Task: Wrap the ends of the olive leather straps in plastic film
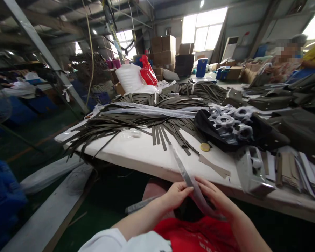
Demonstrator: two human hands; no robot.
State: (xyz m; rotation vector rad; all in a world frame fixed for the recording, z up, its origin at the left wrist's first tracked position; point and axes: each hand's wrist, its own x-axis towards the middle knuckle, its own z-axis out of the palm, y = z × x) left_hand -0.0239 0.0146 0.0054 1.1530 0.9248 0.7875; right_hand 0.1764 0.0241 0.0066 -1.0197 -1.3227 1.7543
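A long grey strap (183, 170), which looks wrapped in clear plastic film, runs from the table down toward my lap. My left hand (177, 194) pinches it between thumb and fingers near the table's front edge. On the other side, my right hand (212, 194) is closed around the same strap, its fingers partly hidden behind it. The strap's upper end lies among the loose dark straps (160, 136) on the white table (147, 154). Its lower end curves beneath my right hand.
Bundles of dark straps (115, 120) cover the table's left and back. Plastic-wrapped rolls (225, 120) sit in a black bag. A tape dispenser (253, 171), a yellow disc (204, 146) and stacked flat pieces (286, 169) lie to the right. A co-worker (280, 66) is at the far right.
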